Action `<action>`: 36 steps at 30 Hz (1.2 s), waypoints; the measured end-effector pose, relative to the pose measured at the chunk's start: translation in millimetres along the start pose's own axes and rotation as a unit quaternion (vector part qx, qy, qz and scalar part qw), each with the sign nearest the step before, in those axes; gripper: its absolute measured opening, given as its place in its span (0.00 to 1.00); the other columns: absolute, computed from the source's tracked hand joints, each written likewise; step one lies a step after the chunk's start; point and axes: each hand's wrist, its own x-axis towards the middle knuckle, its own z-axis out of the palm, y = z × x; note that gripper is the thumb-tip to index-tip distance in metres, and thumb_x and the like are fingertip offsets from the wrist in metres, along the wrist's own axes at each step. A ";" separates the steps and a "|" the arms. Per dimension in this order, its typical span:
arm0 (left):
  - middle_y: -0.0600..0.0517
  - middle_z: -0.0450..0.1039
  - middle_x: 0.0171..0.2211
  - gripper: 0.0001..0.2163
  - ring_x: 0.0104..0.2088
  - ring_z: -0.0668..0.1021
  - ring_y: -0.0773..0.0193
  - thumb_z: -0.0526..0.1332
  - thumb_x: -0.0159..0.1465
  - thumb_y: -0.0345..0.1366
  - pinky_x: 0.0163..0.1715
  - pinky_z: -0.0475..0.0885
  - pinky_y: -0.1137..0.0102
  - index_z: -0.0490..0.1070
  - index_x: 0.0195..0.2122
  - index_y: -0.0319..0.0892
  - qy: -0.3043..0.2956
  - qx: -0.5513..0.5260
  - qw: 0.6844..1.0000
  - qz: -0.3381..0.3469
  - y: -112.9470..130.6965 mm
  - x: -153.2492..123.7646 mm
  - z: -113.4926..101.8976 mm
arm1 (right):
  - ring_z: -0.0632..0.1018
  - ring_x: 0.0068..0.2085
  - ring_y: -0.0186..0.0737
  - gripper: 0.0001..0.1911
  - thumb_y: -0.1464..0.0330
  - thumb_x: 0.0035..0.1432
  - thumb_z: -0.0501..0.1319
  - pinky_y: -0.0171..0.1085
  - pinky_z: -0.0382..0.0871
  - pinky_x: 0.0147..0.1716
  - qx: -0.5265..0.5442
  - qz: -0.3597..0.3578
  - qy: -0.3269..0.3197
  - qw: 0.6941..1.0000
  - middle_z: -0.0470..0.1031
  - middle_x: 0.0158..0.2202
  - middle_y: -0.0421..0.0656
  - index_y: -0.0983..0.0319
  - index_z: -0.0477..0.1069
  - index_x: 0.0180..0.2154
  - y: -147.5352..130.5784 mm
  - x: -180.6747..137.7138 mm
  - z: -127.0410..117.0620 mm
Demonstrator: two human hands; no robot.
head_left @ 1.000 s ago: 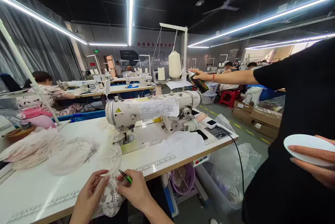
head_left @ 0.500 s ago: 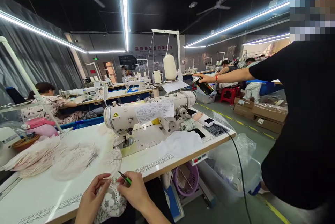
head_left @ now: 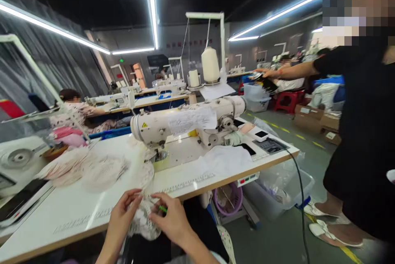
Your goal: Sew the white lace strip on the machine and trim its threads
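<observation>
At the near edge of the white table (head_left: 61, 210), my left hand (head_left: 121, 214) pinches a piece of white lace (head_left: 140, 223). My right hand (head_left: 173, 221) is closed on small green-handled snips (head_left: 162, 209), held against the same lace. Just beyond my hands stands a white sewing machine (head_left: 185, 126) with a paper note taped to its arm. More lace pieces (head_left: 83, 167) are piled on the table to the left.
A person in black (head_left: 364, 132) stands at right, one arm stretched toward the back with a dark can in hand. Thread cones (head_left: 210, 64) stand behind the machine. A clear bin (head_left: 277, 190) and purple basket (head_left: 230, 198) sit under the table. Another worker (head_left: 74, 110) sits at left.
The view has swung right and down a little. The standing person has stepped back to the right with the can. My hands have stayed on the lace, shifting slightly right.
</observation>
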 end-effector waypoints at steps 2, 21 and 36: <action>0.49 0.79 0.30 0.21 0.32 0.79 0.60 0.75 0.45 0.49 0.31 0.72 0.73 0.77 0.34 0.40 -0.018 -0.066 0.998 -0.006 12.8 -11.1 5.9 | 0.78 0.33 0.40 0.24 0.72 0.45 0.67 0.38 0.71 0.40 0.021 0.017 -0.008 1.000 0.79 0.31 0.38 0.55 0.78 0.47 0.8 -10.0 -6.0; 0.50 0.80 0.38 0.16 0.41 0.82 0.59 0.72 0.54 0.35 0.42 0.73 0.69 0.69 0.40 0.42 -0.057 -0.244 0.951 -0.182 0.0 -59.0 32.7 | 0.68 0.25 0.32 0.13 0.59 0.50 0.68 0.32 0.63 0.26 0.130 0.219 -0.046 0.966 0.69 0.24 0.38 0.62 0.73 0.29 29.6 -84.7 -42.0; 0.54 0.79 0.30 0.16 0.28 0.79 0.68 0.75 0.50 0.35 0.29 0.73 0.76 0.76 0.38 0.40 -0.056 -0.273 0.904 -0.324 -17.9 -63.7 26.0 | 0.63 0.22 0.28 0.14 0.56 0.57 0.66 0.30 0.58 0.20 0.154 0.226 0.001 0.962 0.68 0.26 0.37 0.60 0.75 0.38 20.6 -82.4 -51.9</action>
